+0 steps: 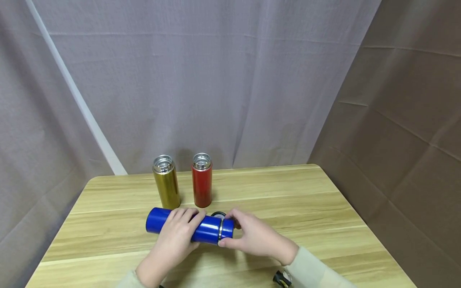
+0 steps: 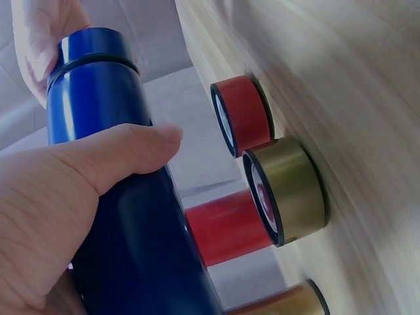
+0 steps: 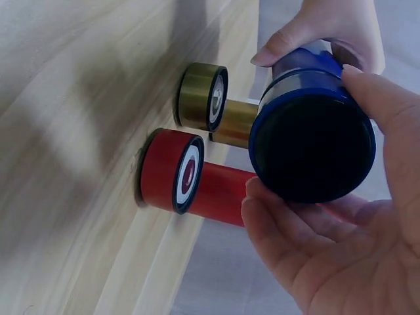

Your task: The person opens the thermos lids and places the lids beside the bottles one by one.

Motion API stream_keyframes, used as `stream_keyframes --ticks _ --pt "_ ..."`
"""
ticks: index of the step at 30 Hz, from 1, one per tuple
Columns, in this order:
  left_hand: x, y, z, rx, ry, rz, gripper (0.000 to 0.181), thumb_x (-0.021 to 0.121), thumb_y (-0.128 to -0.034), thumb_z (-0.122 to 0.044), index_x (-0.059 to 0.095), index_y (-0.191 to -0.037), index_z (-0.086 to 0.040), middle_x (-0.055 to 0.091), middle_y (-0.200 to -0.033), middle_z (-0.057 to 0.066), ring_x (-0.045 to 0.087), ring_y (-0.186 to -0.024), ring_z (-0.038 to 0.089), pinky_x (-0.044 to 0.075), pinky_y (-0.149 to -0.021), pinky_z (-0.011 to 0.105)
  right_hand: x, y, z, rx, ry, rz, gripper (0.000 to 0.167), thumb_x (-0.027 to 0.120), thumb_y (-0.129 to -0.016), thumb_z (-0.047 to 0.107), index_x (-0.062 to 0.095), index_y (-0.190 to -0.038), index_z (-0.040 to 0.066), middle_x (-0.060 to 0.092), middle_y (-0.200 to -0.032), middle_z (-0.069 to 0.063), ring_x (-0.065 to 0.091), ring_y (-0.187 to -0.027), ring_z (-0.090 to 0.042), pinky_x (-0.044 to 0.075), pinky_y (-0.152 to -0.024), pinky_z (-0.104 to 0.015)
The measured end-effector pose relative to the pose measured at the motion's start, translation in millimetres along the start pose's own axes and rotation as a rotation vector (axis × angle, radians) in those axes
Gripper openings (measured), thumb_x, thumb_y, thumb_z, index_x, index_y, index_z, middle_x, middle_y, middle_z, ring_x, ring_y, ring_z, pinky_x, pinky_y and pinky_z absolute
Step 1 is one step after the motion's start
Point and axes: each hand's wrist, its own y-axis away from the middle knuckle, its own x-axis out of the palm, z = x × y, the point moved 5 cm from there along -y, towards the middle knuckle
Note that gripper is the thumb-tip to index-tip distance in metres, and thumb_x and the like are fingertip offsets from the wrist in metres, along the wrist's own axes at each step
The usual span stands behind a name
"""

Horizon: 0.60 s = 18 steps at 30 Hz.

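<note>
A blue thermos bottle [image 1: 209,231] is held tilted almost onto its side above the table. My left hand [image 1: 175,234] grips its body, the thumb [image 2: 141,147] lying across it in the left wrist view. With thumb and fingers, my right hand [image 1: 255,237] holds the blue cap [image 1: 227,229] at the bottle's right end. A thin ring shows between cap and body; whether the cap is screwed tight I cannot tell. Below the bottle, a red cap [image 3: 161,170] and a gold cap [image 3: 195,98] rest on the table, mostly hidden in the head view.
Behind the hands stand a gold bottle [image 1: 167,189] and a red bottle [image 1: 202,186], upright and uncapped with silver mouths. The wooden table [image 1: 306,196] reaches a grey curtain [image 1: 216,88] at the back. A small black object [image 1: 282,279] shows beside the right sleeve.
</note>
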Motion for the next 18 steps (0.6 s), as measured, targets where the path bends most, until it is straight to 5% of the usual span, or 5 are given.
stream_keyframes --ticks 12,18 --pt "3.4 2.7 12.5 -0.043 -0.008 -0.021 0.076 0.090 -0.0583 -0.029 0.061 -0.125 -0.008 0.062 -0.110 0.010 0.058 -0.103 0.030 0.041 -0.095 0.046 2.0 2.7 2.4 -0.106 0.143 -0.092 0.068 0.080 -0.076 0.039 0.052 -0.133 0.013 0.050 -0.118 0.008 0.054 -0.100 -0.006 0.050 -0.088 -0.030" --pt "-1.6 4.7 23.1 -0.097 0.021 -0.049 0.079 0.092 -0.0563 -0.031 0.059 -0.125 -0.007 0.062 -0.111 0.011 0.059 -0.103 0.031 0.042 -0.095 0.048 -4.3 5.2 -6.9 -0.080 0.137 -0.138 0.067 0.080 -0.076 0.036 0.051 -0.132 0.015 0.049 -0.121 0.008 0.054 -0.102 -0.007 0.049 -0.091 -0.030"
